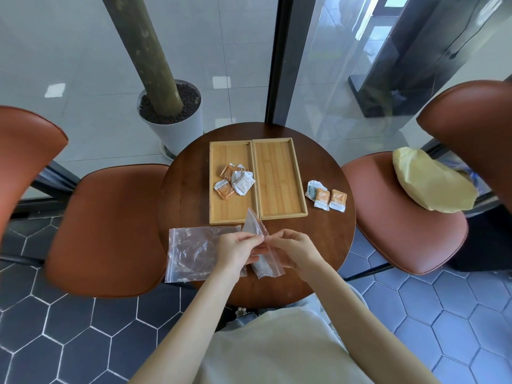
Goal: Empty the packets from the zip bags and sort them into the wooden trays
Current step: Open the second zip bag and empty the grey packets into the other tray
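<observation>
A: On the round table [194, 189], near edge: both hands meet over a zip bag [256, 225]. What's obscured?

B: Much of that bag. The left hand [238, 250] and right hand [295, 250] cover its middle; only the tip rising toward the trays and a lower corner below the palms show. Whether anything is inside, cannot tell; the plastic looks clear and flat where visible.

A: Grip?

B: Left thumb and fingertips pinch the bag edge from the left, right fingers pinch from the right. The two hands are nearly touching, both clamped on the plastic. Forearms come in from the bottom, converging in a V, wrists slightly raised off the table.

A: Second bag?

B: Flat bag [194, 250] lying left of the hands, its right edge tucked under the left hand. Crinkled, see-through, looks empty.

A: Packets?

B: Left tray [221, 212] holds a loose heap [234, 181]: orange and white packets overlapping, so the count is unclear. Right tray [279, 200] sits flush beside it, bare wood showing. Three packets [327, 198] lie on the table right of the trays: one white, partly under an orange one, another orange just beside. Print too small to read.

A: Surroundings?

B: Brown chairs on both sides, cut off by the frame. Right chair [388, 231] carries a pale yellow bundle [432, 184]. Planter [177, 128] beyond the table, trunk running out of view.
</observation>
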### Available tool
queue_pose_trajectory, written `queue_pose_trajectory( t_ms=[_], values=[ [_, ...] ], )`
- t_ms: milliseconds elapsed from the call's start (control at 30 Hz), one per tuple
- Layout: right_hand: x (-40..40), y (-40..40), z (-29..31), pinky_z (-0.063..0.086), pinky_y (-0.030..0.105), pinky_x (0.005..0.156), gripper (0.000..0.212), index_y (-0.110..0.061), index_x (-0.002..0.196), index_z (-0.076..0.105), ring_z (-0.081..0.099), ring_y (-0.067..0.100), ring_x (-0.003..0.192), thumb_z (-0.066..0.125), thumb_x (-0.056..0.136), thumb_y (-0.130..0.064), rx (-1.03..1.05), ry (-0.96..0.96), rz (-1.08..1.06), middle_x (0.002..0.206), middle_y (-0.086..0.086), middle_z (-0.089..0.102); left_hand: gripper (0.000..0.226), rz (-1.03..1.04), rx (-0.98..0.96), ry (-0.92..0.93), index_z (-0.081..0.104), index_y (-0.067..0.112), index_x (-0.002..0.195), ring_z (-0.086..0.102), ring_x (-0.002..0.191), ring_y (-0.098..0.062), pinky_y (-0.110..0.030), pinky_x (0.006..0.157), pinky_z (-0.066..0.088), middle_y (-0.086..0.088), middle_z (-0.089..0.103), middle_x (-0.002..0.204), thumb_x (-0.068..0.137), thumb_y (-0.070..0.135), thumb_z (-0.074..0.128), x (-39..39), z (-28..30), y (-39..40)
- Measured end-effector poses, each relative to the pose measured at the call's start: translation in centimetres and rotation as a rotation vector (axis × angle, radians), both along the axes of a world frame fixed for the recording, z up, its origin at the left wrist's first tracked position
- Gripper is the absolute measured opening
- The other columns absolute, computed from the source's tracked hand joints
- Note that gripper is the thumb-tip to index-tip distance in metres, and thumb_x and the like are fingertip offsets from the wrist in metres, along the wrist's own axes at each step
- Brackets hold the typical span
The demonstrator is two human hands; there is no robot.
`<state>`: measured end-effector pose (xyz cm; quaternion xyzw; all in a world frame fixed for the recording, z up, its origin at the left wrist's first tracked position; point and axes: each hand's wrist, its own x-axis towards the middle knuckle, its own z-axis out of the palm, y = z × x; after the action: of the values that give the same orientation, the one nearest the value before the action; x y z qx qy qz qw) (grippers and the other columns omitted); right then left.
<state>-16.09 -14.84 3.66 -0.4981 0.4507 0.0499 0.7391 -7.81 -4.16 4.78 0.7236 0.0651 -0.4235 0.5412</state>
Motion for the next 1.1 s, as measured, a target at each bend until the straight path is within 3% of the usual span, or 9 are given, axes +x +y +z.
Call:
queue_pose_trajectory(
  t_ms=[133, 267, 333, 433, 567, 633, 800, 967, 1100],
  values=[
    [0.2, 0.2, -1.0, 0.045, 0.021, 0.043, 0.018, -0.011, 0.066, 0.058, 0.058, 0.014, 0.053, 0.068, 0.081, -0.012, -0.140, 0.110, -0.139, 0.065, 0.005, 0.062, 0.008, -0.070, 0.093, -0.170, 0.074, 0.007, 0.077, 0.072, 0.067, -0.016, -0.026, 0.064, 0.059, -0.010, 0.074, 0.072, 0.079, 0.011, 0.068, -0.4, -0.5, 0.0],
    [-0.4, -1.0, -1.6, 0.057, 0.031, 0.057, 0.011, -0.009, 0.076, 0.058, 0.064, 0.018, 0.065, 0.064, 0.084, -0.012, -0.358, 0.147, -0.235, 0.073, 0.007, 0.065, 0.012, -0.170, 0.175, -0.370, 0.072, 0.014, 0.066, 0.070, 0.059, -0.012, -0.023, 0.057, 0.057, -0.005, 0.072, 0.064, 0.078, 0.015, 0.068, -0.4, -0.9, 1.0],
    [-1.1, -1.9, -1.8, 0.060, 0.031, 0.056, 0.006, -0.006, 0.083, 0.058, 0.067, 0.018, 0.067, 0.061, 0.086, -0.010, -0.490, 0.153, -0.230, 0.080, 0.011, 0.066, 0.014, -0.225, 0.228, -0.472, 0.070, 0.016, 0.062, 0.068, 0.052, -0.007, -0.024, 0.056, 0.057, 0.000, 0.070, 0.058, 0.076, 0.019, 0.070, -0.1, -1.0, 1.7],
    [-1.9, -2.7, -2.3, 0.060, 0.038, 0.063, 0.007, -0.012, 0.080, 0.057, 0.068, 0.024, 0.073, 0.059, 0.086, -0.009, -0.713, 0.147, -0.099, 0.081, 0.011, 0.068, 0.014, -0.318, 0.308, -0.608, 0.070, 0.014, 0.064, 0.066, 0.050, -0.008, -0.023, 0.053, 0.054, 0.000, 0.069, 0.055, 0.075, 0.023, 0.071, 0.2, -0.7, 2.2],
    [-2.2, -2.4, -2.7, 0.055, 0.034, 0.066, 0.002, -0.010, 0.088, 0.057, 0.065, 0.021, 0.073, 0.055, 0.088, -0.009, -0.845, 0.117, -0.002, 0.081, 0.006, 0.066, 0.010, -0.370, 0.339, -0.680, 0.064, 0.013, 0.076, 0.065, 0.054, -0.007, -0.020, 0.051, 0.051, -0.001, 0.069, 0.061, 0.078, 0.022, 0.068, 0.7, 0.0, 1.9],
    [-2.3, -2.6, -2.7, 0.056, 0.033, 0.068, 0.009, -0.013, 0.090, 0.058, 0.064, 0.020, 0.077, 0.054, 0.088, -0.006, -0.774, 0.065, -0.005, 0.086, 0.005, 0.066, 0.009, -0.380, 0.303, -0.653, 0.063, 0.019, 0.086, 0.065, 0.053, -0.004, -0.020, 0.051, 0.054, 0.001, 0.068, 0.065, 0.078, 0.020, 0.068, 0.9, 0.1, 1.7],
    [-3.0, -3.9, -2.5, 0.050, 0.026, 0.068, 0.015, -0.014, 0.082, 0.064, 0.062, 0.017, 0.076, 0.052, 0.087, -0.006, -0.248, -0.038, -0.145, 0.083, 0.005, 0.066, 0.013, -0.410, 0.218, -0.666, 0.071, 0.014, 0.090, 0.067, 0.053, -0.006, -0.032, 0.060, 0.060, 0.000, 0.071, 0.063, 0.078, 0.016, 0.068, 1.2, 0.4, 0.9],
    [-3.8, -3.8, -3.2, 0.050, 0.029, 0.073, 0.010, -0.015, 0.085, 0.066, 0.061, 0.020, 0.081, 0.057, 0.086, -0.016, -0.149, -0.091, -0.195, 0.083, 0.006, 0.066, 0.008, -0.408, 0.176, -0.637, 0.072, 0.012, 0.084, 0.068, 0.054, -0.011, -0.031, 0.062, 0.060, -0.005, 0.072, 0.063, 0.079, 0.015, 0.067, 1.2, 1.3, -0.2],
    [-3.7, -3.7, -3.9, 0.048, 0.032, 0.074, 0.022, -0.012, 0.086, 0.064, 0.061, 0.020, 0.081, 0.050, 0.090, -0.028, 0.070, -0.106, -0.396, 0.087, 0.006, 0.066, 0.010, -0.398, 0.098, -0.603, 0.073, 0.009, 0.086, 0.068, 0.052, -0.010, -0.024, 0.056, 0.058, -0.004, 0.071, 0.064, 0.079, 0.012, 0.067, 1.3, 3.1, -0.7]
  ],
)
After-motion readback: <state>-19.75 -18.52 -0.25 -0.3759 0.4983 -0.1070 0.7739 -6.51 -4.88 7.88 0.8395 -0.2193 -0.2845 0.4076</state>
